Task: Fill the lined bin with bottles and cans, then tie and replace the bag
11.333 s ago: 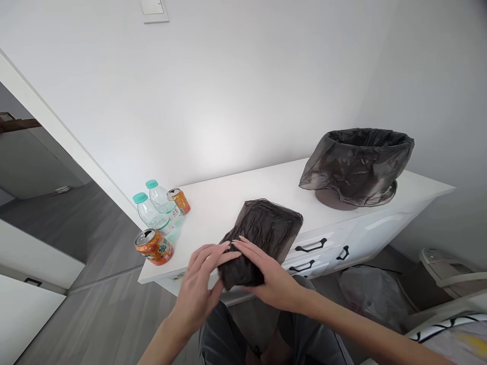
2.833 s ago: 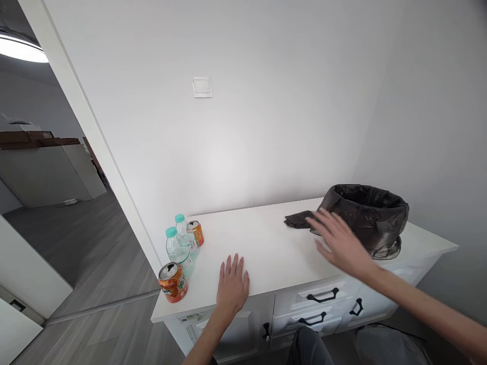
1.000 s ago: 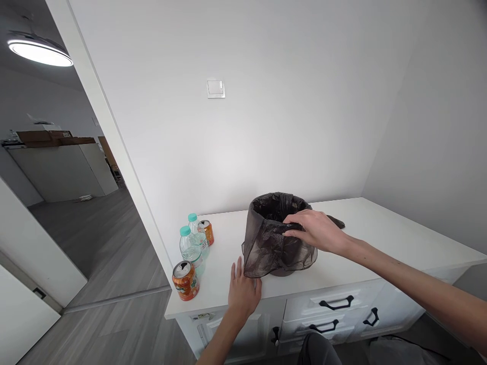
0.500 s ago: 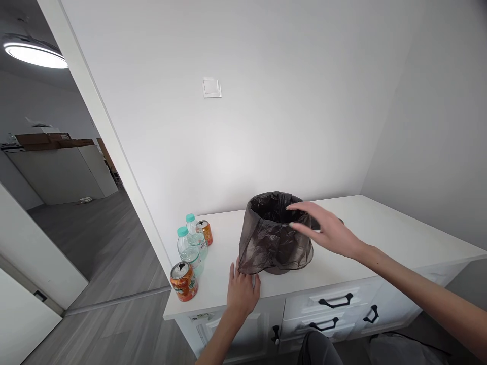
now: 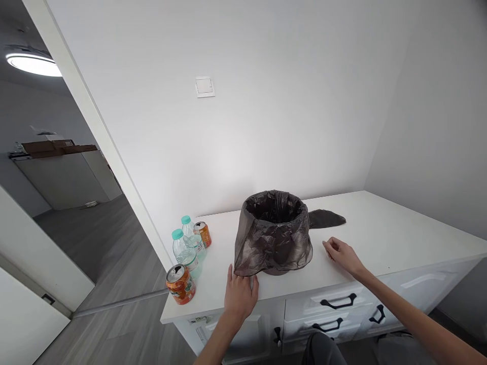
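Note:
A small trash bin lined with a thin black garbage bag (image 5: 272, 248) stands on the white countertop, its mouth open upward and the bag's edge folded down outside. Of the bin itself, only a strip of base shows below the bag. My left hand (image 5: 240, 295) lies on the counter at the bag's lower left edge, fingers spread, some tips partly under the plastic. To the right of the bin, my right hand (image 5: 341, 257) rests low over the counter, fingers curled together with nothing visible in them. A flat piece of dark plastic bag (image 5: 326, 219) lies behind it.
At the counter's left end stand two orange drink cans, a near can (image 5: 181, 285) and a far can (image 5: 202, 234), with two clear bottles with teal caps (image 5: 185, 252) between them. Drawers with black handles (image 5: 338, 302) are below. A doorway opens at left.
My right hand has left the bin's rim, moved down and right to the counter, and its fingers have curled in. My left hand stays by the bag. The view has shifted slightly.

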Motion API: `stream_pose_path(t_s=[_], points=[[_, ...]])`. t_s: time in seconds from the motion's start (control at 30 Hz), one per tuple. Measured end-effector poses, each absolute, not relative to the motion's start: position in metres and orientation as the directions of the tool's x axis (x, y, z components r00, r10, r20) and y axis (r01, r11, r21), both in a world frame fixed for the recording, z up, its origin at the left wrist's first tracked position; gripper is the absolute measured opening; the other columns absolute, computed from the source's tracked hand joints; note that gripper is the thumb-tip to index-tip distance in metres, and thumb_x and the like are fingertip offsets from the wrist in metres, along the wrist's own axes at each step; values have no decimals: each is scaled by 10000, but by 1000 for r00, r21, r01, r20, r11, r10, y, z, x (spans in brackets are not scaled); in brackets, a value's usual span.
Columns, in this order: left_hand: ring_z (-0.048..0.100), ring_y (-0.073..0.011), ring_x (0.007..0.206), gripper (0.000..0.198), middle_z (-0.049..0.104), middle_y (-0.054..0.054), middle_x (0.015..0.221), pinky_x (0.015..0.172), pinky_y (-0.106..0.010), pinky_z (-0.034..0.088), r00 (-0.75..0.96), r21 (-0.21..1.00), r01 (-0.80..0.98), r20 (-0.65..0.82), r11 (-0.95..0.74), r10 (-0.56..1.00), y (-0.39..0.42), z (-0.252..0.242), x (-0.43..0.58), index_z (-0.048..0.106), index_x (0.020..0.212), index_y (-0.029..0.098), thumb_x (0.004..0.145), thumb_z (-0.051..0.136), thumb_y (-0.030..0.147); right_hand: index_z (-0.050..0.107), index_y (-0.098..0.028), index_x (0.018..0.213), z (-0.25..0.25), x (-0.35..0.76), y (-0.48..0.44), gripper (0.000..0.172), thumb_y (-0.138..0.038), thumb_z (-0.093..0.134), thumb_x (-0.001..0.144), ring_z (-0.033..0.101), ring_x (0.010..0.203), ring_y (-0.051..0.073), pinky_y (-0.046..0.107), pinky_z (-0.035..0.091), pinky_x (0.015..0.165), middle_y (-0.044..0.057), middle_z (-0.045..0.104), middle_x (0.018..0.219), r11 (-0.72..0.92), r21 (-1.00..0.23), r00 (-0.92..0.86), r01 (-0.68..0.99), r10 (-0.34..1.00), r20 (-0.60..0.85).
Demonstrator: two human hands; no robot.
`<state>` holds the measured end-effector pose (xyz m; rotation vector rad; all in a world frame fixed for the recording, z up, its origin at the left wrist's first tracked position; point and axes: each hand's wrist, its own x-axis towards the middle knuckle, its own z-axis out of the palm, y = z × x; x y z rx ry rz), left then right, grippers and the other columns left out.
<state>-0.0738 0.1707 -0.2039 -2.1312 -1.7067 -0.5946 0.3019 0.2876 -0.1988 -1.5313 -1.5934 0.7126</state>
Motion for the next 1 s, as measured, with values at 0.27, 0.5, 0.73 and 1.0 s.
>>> stream_pose_path(t_s=[0.27,0.5,0.73,1.0], points=[[731,-305,1113,316,798,-129,1119,1139,-583,449,182,-2,977,515,-211,837,170,-200,-72,758,1147,173,1032,474,251,291,-262,667,-234,301,289,451,-591,528,862,365,606,154,283,337,605,-57,365,587,177,-808,49,561,968,246],[725,-316,1138,341,795,-143,1128,1153,-595,431,190,-12,977,499,-213,846,171,-201,-72,773,1102,165,1046,452,263,242,-255,663,-226,297,283,597,-736,522,880,289,636,152,287,289,597,-48,256,630,162,-832,47,531,974,220],[735,-305,1080,348,803,-131,1061,1151,-591,430,180,-5,978,510,-207,841,169,-200,-72,776,1083,167,1043,444,263,234,-250,639,-214,292,276,671,-820,504,867,280,627,154,304,268,578,-31,245,620,137,-863,40,486,983,179],[737,-297,1035,358,802,-123,992,1147,-578,435,181,-6,978,508,-207,842,168,-198,-73,777,1007,169,1045,437,276,239,-264,604,-214,293,276,666,-832,390,916,284,600,160,329,264,589,-20,286,592,16,-920,103,392,993,61]])
